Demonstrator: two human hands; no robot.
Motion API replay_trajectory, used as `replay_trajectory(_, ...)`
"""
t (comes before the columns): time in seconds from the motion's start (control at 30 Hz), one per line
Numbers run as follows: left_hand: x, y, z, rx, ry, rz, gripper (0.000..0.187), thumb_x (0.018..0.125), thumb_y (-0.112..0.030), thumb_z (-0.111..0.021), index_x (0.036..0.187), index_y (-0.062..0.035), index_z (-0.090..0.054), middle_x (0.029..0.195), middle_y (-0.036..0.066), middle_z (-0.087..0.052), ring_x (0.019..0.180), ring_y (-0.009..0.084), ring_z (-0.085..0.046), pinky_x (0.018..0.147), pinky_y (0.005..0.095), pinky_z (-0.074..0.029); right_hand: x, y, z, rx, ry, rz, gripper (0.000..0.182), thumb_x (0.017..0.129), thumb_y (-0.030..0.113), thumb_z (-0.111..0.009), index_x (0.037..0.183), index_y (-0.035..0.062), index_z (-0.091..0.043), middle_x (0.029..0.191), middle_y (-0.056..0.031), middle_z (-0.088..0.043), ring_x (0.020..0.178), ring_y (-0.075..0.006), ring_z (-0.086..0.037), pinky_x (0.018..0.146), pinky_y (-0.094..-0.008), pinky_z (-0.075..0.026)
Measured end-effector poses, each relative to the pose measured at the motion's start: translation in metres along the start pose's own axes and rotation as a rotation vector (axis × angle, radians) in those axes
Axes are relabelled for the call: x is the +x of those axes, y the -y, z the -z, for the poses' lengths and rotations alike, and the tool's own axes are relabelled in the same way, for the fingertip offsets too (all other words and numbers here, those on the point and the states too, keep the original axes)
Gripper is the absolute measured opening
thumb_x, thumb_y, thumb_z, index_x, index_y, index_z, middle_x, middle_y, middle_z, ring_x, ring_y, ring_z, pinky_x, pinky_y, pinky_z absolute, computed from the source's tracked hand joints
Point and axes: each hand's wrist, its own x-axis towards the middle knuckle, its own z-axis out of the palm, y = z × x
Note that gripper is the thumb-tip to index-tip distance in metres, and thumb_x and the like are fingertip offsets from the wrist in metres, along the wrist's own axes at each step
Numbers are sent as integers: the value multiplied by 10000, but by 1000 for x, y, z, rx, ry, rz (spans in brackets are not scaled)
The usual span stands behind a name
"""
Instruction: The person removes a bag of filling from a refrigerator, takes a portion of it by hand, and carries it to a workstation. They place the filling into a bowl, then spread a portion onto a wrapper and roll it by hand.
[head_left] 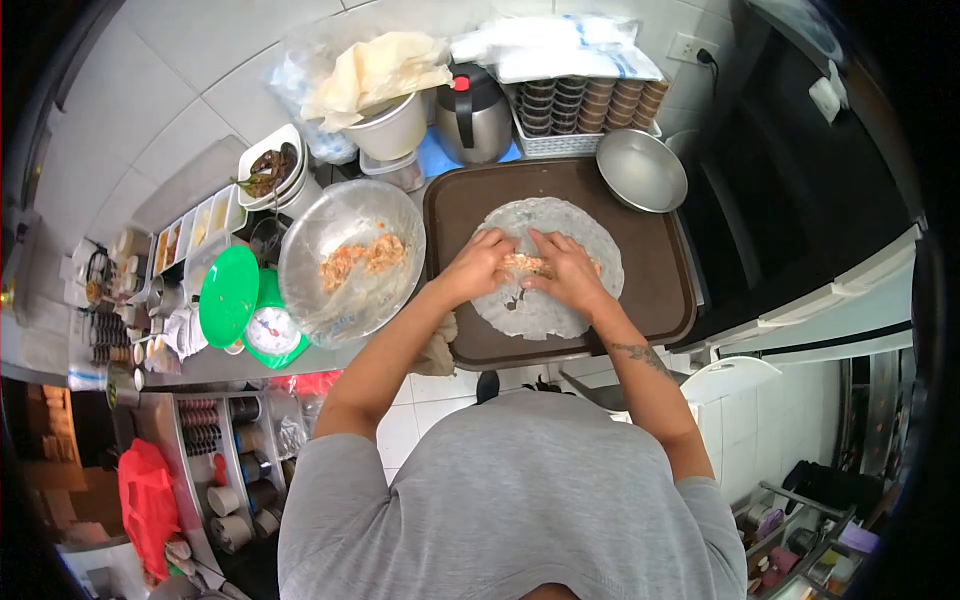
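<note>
On a brown tray (655,270) lies a round, translucent, pale wrapper sheet (545,315), wrinkled at its edges. Across its middle runs a strip of shredded orange-and-white filling (525,263). My left hand (480,265) covers the strip's left part, fingers on the far side and thumb nearer me. My right hand (565,270) grips the right part, its thumb on the near side. Some filling is hidden under both hands. A few small dark bits show on the sheet just below. More filling sits in a plastic-lined bowl (318,225) left of the tray.
A metal bowl (642,170) rests on the tray's far right corner. Behind stand a thermos jug (482,120), a white bucket (388,130) and a basket of stacked cups (565,143). At left are a green scale (268,325) and ingredient containers (208,220).
</note>
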Motion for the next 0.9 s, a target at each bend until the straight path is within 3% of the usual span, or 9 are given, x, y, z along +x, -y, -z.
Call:
replay_trajectory(0.17, -6, 5, 8, 60, 170, 52, 270, 759, -79, -681, 1024, -43, -642, 1012, 115, -551, 987, 323, -516, 889, 423, -426, 7, 2, -10, -46, 118, 34, 291, 744, 167, -712, 1014, 67, -679, 972, -68, -618, 1000, -286, -562, 890, -396, -430)
replay_trajectory(0.3, -12, -8, 19, 36, 87, 85, 200, 773, -60, -650, 973, -53, -642, 970, 111, -547, 980, 308, -508, 867, 413, -416, 9, 11, 14, 123, 163, -103, 232, 780, 140, -679, 995, 55, -670, 1006, -87, -628, 1009, -323, -566, 880, -399, -440)
replay_trajectory(0.4, -5, -22, 9, 130, 35, 56, 129, 776, -40, -619, 902, -62, -631, 940, 109, -539, 973, 299, -506, 843, 397, -410, 5, -11, 30, 281, -7, -136, 194, 802, 106, -649, 986, 52, -673, 1013, -109, -628, 991, -329, -571, 864, -397, -451)
replay_trajectory(0.53, 2, -19, -7, 147, 73, 39, 120, 750, -44, -611, 866, -73, -611, 925, 116, -521, 979, 308, -502, 844, 409, -399, -14, -23, 66, 187, -6, -307, 204, 821, 73, -620, 1016, 46, -673, 982, -117, -640, 968, -318, -582, 857, -385, -459)
replay_trajectory(0.67, 12, -26, -5, 61, 38, 69, 203, 738, -51, -640, 936, -66, -599, 968, 123, -521, 1004, 313, -498, 862, 413, -392, -32, -28, 66, 181, -17, -288, 203, 792, 73, -677, 992, 44, -696, 954, -96, -637, 879, -254, -599, 784, -340, -476)
replay_trajectory(0.87, 36, -50, -48, 146, 37, -11, 301, 736, -127, -709, 1008, -44, -610, 1009, 109, -536, 1018, 308, -509, 881, 413, -402, -36, -35, 49, 49, -58, -67, 247, 736, 127, -729, 977, 78, -707, 954, -93, -645, 925, -272, -586, 828, -364, -469)
replay_trajectory(0.9, 40, -49, -56, 141, 76, -14, 319, 731, -135, -715, 1018, -42, -609, 1020, 109, -535, 1023, 310, -508, 886, 415, -403, -37, -35, 51, 80, -46, -115, 244, 735, 125, -727, 974, 79, -706, 959, -89, -644, 935, -272, -582, 836, -366, -466)
